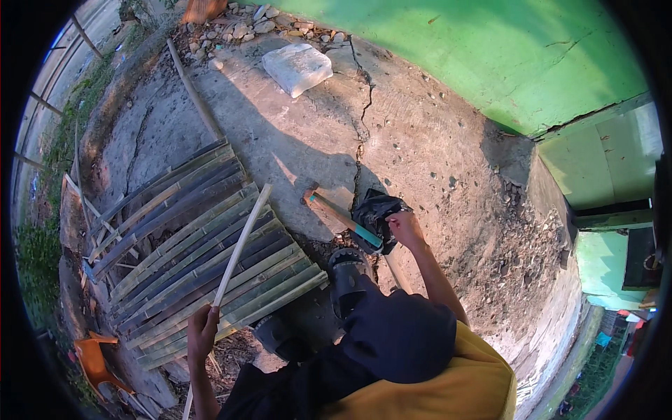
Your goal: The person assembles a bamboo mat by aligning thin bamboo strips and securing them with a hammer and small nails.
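My left hand (202,327) is closed around a long pale wooden strip (241,241), which slants up across the slatted panel. That panel (210,262) is made of several dark and greenish bamboo slats lying side by side. At the edge of a crumpled black plastic bag (379,207), my right hand (406,227) has its fingers pinched together; what they hold is too small to make out. A hammer (336,213) with a wooden handle and teal grip lies against the bag. Under my right forearm lies a pale piece of wood (399,271).
A large whitish stone block (297,68) sits on the cracked concrete ground, with rubble (241,29) behind it. A pole (194,91) reaches away from the panel. A green wall (490,56) stands at the far right. An orange plastic chair (94,364) is at lower left.
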Demonstrator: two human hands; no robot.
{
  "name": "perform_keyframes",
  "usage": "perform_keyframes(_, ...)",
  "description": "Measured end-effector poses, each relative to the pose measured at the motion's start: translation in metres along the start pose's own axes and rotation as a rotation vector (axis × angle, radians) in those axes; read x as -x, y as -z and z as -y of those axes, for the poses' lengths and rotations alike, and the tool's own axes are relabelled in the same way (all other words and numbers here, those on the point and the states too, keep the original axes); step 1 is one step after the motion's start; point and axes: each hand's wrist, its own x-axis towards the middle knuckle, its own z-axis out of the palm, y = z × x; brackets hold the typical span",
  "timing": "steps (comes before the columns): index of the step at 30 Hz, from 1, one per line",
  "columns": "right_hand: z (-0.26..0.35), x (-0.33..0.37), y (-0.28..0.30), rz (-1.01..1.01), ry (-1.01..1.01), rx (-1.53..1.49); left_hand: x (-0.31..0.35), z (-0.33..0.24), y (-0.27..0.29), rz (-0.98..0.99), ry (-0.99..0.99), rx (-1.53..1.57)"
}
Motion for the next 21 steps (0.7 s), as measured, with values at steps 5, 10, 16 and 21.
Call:
perform_keyframes(5, -0.012, -0.016, -0.03, -0.085, -0.02, 0.311, -0.006, 0.0, -0.009, 0.07, -0.056, -0.004)
perform_keyframes(10, 0.004, -0.019, -0.041, -0.052, -0.122, 0.234, 0.003, 0.01, -0.002, 0.041, -0.061, -0.038)
perform_keyframes(16, 0.022, -0.021, -0.046, 0.001, -0.196, 0.244, 0.007, 0.014, 0.003, 0.024, -0.041, -0.011)
perform_keyframes(21, 0.011, -0.025, -0.043, -0.024, -0.202, 0.166, 0.005, 0.008, 0.003, 0.035, -0.068, -0.029)
